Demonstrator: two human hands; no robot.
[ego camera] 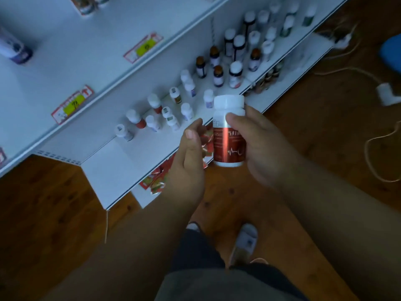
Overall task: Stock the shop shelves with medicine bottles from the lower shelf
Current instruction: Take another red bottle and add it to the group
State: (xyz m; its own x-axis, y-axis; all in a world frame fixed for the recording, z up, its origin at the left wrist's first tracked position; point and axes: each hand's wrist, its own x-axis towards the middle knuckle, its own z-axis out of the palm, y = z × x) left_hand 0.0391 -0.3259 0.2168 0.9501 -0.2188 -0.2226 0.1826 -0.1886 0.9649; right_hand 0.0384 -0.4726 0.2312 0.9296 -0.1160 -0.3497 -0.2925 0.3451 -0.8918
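Dark shorts (195, 248), pale slipper (244, 242)

Bottle (229, 135) in right hand (260, 146) — before shelf (121, 161), left hand (191, 153) beside.

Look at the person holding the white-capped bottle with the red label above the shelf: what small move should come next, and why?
Probably carry the white-capped bottle with the red label forward and left, then set it upright on the bare part of the white shelf. The right hand grips it upright, the open left hand is free beside it, and the small white-capped bottles stand further back.

Far bottles (288, 22) blurred (labels unreadable)
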